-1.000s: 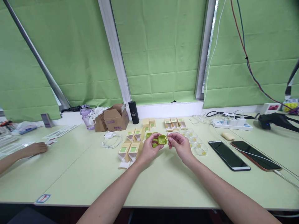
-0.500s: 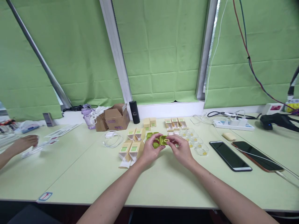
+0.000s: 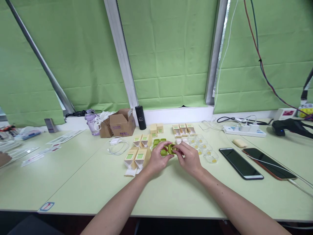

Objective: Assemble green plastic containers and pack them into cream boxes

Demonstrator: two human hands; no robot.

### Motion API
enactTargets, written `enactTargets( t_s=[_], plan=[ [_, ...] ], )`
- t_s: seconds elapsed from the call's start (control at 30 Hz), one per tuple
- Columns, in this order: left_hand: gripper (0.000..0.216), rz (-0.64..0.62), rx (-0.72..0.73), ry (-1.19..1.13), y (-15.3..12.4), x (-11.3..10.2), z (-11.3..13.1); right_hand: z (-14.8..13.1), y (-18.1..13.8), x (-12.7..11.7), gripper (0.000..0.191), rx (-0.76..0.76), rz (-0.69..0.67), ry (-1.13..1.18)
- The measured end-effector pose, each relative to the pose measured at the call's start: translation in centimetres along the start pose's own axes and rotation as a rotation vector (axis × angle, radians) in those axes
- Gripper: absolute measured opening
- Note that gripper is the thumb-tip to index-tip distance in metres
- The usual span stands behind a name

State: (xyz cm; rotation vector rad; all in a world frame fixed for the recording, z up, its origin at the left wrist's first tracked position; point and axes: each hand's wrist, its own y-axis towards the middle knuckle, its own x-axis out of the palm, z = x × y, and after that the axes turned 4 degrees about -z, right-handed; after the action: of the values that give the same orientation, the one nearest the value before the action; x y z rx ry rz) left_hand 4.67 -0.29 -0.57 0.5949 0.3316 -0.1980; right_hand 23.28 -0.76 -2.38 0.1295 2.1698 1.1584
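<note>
My left hand (image 3: 159, 158) is closed on a small olive-green square plastic case (image 3: 170, 149), held above the table with its hollow side tilted toward me. My right hand (image 3: 187, 156) meets it from the right. Its fingertips are bent into the hollow, hiding whatever they pinch. Just behind my left fingers, several more green cases (image 3: 156, 141) stand in a cluster. Beyond my right hand lie small white pieces (image 3: 182, 140). Clear plastic cups with yellow spots (image 3: 211, 156) spread out to the right of it.
Open cream cartons (image 3: 140, 156) stand left of my hands; further cartons (image 3: 183, 129) sit behind. Two phones (image 3: 241, 163) and a power strip (image 3: 244, 131) are on the right. A cardboard box (image 3: 122, 124) and black bottle (image 3: 140, 118) stand at the back. Another person's hand (image 3: 4, 159) is far left.
My right fingers have moved into the green case; the pale loop seen at their tips before is hidden now. The other person's hand has drawn back toward the left edge.
</note>
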Motion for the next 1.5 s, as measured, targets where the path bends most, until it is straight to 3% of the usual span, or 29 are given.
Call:
enactTargets(
  t_s=[1.5],
  plan=[
    [0.049,-0.055,0.165,0.127,-0.1,-0.3,-0.9,0.8,0.0,0.3,0.019,-0.108,0.001,-0.039]
  ],
)
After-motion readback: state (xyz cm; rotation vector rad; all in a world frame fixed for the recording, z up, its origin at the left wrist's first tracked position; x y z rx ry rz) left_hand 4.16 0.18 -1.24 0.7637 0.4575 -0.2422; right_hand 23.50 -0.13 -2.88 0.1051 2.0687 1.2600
